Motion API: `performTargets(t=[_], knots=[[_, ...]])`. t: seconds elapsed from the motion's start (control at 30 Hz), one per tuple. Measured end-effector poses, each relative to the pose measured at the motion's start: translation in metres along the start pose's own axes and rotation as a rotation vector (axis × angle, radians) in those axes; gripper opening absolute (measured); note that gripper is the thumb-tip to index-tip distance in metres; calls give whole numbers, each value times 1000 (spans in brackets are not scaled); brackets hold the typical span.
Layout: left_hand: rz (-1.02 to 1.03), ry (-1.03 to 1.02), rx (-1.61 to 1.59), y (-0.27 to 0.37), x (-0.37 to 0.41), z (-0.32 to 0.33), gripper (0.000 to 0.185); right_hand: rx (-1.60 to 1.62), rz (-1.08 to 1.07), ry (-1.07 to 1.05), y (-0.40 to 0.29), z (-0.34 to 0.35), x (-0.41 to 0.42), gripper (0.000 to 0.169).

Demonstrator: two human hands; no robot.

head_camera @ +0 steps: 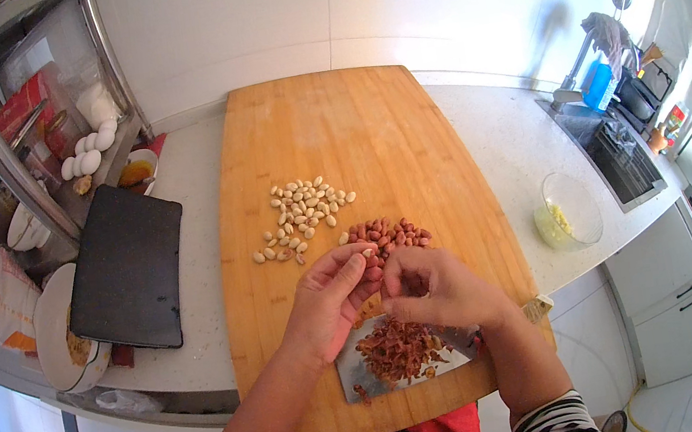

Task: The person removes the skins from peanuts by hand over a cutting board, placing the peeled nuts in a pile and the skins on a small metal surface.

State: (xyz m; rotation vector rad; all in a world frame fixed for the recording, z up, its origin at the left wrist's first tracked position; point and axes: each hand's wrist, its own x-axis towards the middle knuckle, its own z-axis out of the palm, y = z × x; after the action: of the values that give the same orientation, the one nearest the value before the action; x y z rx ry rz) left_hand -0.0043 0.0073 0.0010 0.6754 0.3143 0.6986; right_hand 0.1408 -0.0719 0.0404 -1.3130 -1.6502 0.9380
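Between the thumb and forefinger of my left hand (pixel 337 288) is a peanut (pixel 368 253), its pale end showing. Just to the right, my right hand (pixel 435 286) has its fingers curled toward the thumb; whether anything is pinched there cannot be seen. Beyond both hands lies a heap of red-skinned peanuts (pixel 397 232), partly hidden by them. Farther left is a spread of pale, skinned peanuts (pixel 305 205). Under my wrists, a pile of reddish peanut skins (pixel 398 350) rests on the broad metal blade of a cleaver (pixel 353 381), its handle end poking out past my right forearm.
Everything sits on a large wooden board (pixel 331 123). On the left counter, a black slab (pixel 127 271) leans over a white bowl (pixel 52 330), near a shelf with eggs (pixel 90 163). Rightward are a glass bowl (pixel 583 233) with yellow bits and a sink (pixel 625 158).
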Motion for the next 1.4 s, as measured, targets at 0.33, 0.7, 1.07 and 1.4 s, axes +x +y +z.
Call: performTargets(t=[0.33, 0.7, 1.07, 1.4], knots=[[633, 32, 1046, 0, -3, 6, 15, 638, 193, 259, 11, 3, 6, 8], [728, 57, 1053, -7, -4, 7, 19, 564, 213, 296, 13, 4, 5, 9], [657, 4, 981, -4, -5, 9, 22, 633, 266, 292, 9, 2, 5, 11], [613, -4, 968, -2, -6, 8, 21, 639, 269, 315, 12, 3, 5, 9]])
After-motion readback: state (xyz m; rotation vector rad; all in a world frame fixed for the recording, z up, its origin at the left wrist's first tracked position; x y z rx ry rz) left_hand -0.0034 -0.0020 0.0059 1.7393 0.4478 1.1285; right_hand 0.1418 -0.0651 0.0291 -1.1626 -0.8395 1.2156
